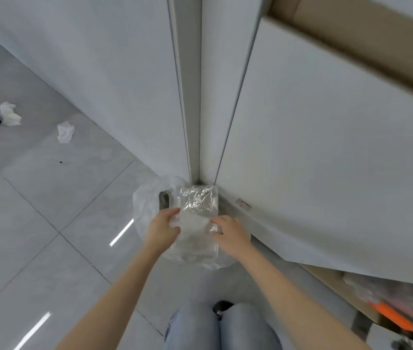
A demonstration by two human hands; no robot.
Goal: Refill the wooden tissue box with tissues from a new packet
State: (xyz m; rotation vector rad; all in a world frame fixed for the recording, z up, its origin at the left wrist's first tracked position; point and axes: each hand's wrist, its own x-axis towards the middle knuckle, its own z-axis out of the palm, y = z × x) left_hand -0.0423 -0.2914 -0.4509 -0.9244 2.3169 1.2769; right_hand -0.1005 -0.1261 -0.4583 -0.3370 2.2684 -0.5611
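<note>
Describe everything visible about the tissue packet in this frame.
The tissue packet is a flat rectangular pack in clear, crinkled, glossy plastic wrap, contents white. It is held above the tiled floor near the cabinet corner, over a translucent plastic bag. The left hand grips its left edge, the right hand its right edge. It looks still sealed.

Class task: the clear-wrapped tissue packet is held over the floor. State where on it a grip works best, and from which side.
Grip the tissue packet by its two long edges, near the middle, one hand from each side, as the left hand and right hand do now. It is a flat oblong in slippery film, so opposing pressure across its narrow width probably holds best.
</note>
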